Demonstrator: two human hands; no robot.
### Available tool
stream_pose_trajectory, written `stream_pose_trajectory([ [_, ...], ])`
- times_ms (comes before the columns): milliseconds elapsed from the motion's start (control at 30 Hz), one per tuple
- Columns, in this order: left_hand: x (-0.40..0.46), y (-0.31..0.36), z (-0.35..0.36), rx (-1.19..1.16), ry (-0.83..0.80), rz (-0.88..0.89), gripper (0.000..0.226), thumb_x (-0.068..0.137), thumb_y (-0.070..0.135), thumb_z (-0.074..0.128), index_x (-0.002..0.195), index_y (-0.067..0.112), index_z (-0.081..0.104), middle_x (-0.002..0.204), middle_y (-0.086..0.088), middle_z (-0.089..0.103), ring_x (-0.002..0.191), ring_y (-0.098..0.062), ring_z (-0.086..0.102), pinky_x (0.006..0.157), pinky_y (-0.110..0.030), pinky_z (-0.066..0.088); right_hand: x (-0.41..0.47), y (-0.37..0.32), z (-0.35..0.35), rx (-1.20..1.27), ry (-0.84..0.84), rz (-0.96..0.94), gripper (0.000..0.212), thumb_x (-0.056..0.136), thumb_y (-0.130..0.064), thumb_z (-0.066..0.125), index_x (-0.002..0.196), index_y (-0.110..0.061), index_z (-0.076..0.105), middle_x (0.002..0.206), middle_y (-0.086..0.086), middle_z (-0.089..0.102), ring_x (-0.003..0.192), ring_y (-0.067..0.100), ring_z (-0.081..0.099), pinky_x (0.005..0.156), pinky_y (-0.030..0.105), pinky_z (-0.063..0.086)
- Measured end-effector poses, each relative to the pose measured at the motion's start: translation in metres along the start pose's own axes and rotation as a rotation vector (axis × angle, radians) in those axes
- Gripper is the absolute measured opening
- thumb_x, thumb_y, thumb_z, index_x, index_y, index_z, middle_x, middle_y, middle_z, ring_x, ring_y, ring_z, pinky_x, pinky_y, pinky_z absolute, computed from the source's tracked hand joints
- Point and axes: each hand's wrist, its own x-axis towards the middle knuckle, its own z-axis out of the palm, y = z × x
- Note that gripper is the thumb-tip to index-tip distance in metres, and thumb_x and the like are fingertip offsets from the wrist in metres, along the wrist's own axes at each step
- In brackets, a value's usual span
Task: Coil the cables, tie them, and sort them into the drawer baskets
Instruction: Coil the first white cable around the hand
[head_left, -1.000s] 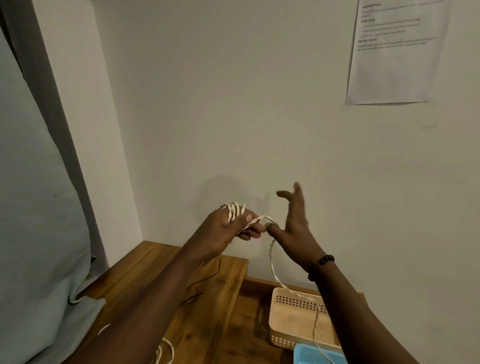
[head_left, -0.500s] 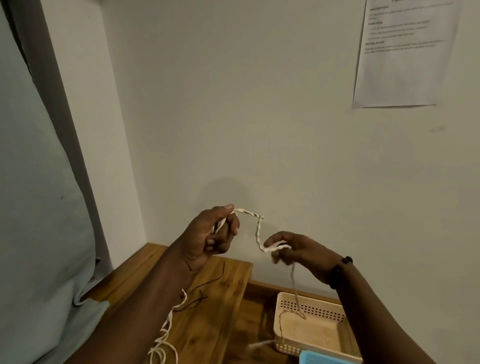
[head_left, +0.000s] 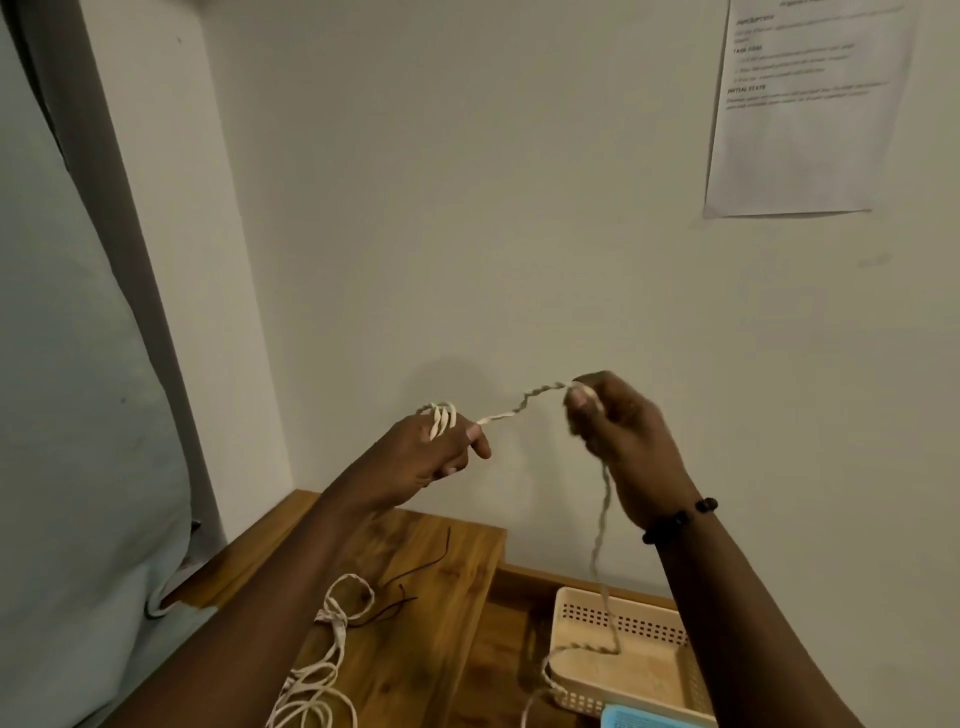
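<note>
A white twisted cable (head_left: 519, 410) stretches between my two raised hands in front of the wall. My left hand (head_left: 434, 452) holds several loops of it wound over the fingers. My right hand (head_left: 618, 431) pinches the cable higher up and to the right. From there the cable hangs down into a beige perforated basket (head_left: 623, 618) in the open drawer. More white cable (head_left: 322, 675) lies in loose loops on the wooden top (head_left: 436, 613), beside a thin dark cable (head_left: 410, 587).
A blue basket corner (head_left: 644, 719) shows at the bottom edge, next to the beige one. A printed paper sheet (head_left: 805, 104) hangs on the wall at top right. A pale cloth (head_left: 78, 415) fills the left side.
My right hand rose and moved right, pulling the cable taut from my left hand. The loops on my left fingers show again. The camera tilted down a little, showing more of the wooden top.
</note>
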Motion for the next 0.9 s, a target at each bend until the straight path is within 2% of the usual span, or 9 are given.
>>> stream_pose_trajectory([
  [100,-0.007,0.018,0.019,-0.032,-0.168,0.107,0.026,0.099,0.030,0.051,0.099,0.013,0.070,0.068,0.000,0.053,0.063,-0.005,0.050,0.060,-0.012,0.041,0.027,0.019,-0.006,-0.177,0.326,0.060,0.015,0.096,-0.029,0.058,0.092,-0.022,0.071,0.073,-0.004,0.061,0.063,0.009,0.049,0.056,0.024,0.040],
  [200,-0.012,0.039,0.042,-0.135,-0.268,0.183,0.029,0.098,0.033,0.051,0.104,0.011,0.069,0.069,-0.007,0.058,0.065,-0.010,0.052,0.063,-0.019,0.041,0.033,0.029,0.000,0.048,0.098,0.192,0.008,0.094,-0.018,0.061,0.090,-0.018,0.069,0.073,0.000,0.055,0.059,0.016,0.041,0.048,0.025,0.034],
  [267,-0.014,0.050,0.053,-0.252,-0.248,0.235,0.028,0.095,0.037,0.052,0.108,0.018,0.069,0.077,-0.012,0.065,0.066,-0.012,0.053,0.063,-0.023,0.043,0.016,0.030,0.013,0.026,-0.053,0.160,0.016,0.094,-0.004,0.059,0.086,-0.017,0.066,0.077,-0.002,0.061,0.064,0.015,0.054,0.055,0.027,0.046],
  [400,0.000,0.064,0.066,-0.648,0.058,0.260,0.040,0.095,0.027,0.051,0.135,0.031,0.051,0.110,0.000,0.073,0.070,-0.007,0.057,0.066,-0.019,0.044,-0.037,0.027,0.060,0.064,-0.369,0.232,0.030,0.102,-0.010,0.043,0.077,-0.019,0.057,0.061,-0.010,0.057,0.051,0.003,0.047,0.051,0.018,0.041],
  [533,0.017,0.026,0.059,-0.112,0.366,0.284,0.043,0.098,0.022,0.055,0.140,0.026,0.049,0.130,0.011,0.063,0.107,-0.005,0.065,0.087,-0.021,0.052,-0.037,0.021,0.055,-0.303,-0.535,0.142,0.021,0.102,-0.026,0.046,0.091,-0.018,0.062,0.072,-0.001,0.059,0.058,0.003,0.048,0.060,0.017,0.043],
  [633,0.012,-0.014,0.068,0.525,0.328,0.298,0.035,0.101,0.031,0.047,0.130,0.016,0.057,0.105,0.001,0.067,0.096,-0.011,0.065,0.080,-0.019,0.051,-0.015,0.011,0.034,-0.902,-0.673,0.013,0.022,0.098,-0.027,0.052,0.109,-0.015,0.067,0.094,0.002,0.070,0.073,0.006,0.056,0.075,0.023,0.051],
  [700,0.009,-0.022,0.072,0.569,0.327,0.170,0.041,0.099,0.046,0.036,0.102,0.015,0.062,0.080,0.005,0.059,0.078,-0.012,0.062,0.066,-0.017,0.048,-0.001,-0.002,0.020,-1.000,-0.729,0.100,0.024,0.096,-0.031,0.056,0.108,-0.016,0.070,0.092,-0.002,0.069,0.073,0.006,0.057,0.071,0.020,0.049],
  [833,0.004,0.001,0.069,0.001,-0.091,-0.173,0.084,0.081,0.076,0.014,0.081,0.012,0.067,0.049,0.004,0.043,0.043,-0.011,0.039,0.046,-0.026,0.037,0.027,-0.029,0.004,-1.151,-0.658,-0.008,0.026,0.084,-0.046,0.067,0.096,-0.023,0.070,0.085,-0.009,0.067,0.074,0.006,0.057,0.067,0.021,0.045],
  [900,0.000,0.017,0.058,-0.383,-0.295,-0.218,0.079,0.084,0.076,0.018,0.074,0.010,0.062,0.043,0.002,0.035,0.035,-0.011,0.028,0.040,-0.020,0.032,0.038,-0.029,-0.005,-1.136,-0.537,-0.057,0.036,0.076,-0.059,0.066,0.079,-0.024,0.065,0.068,-0.010,0.060,0.063,0.006,0.052,0.061,0.024,0.044],
])
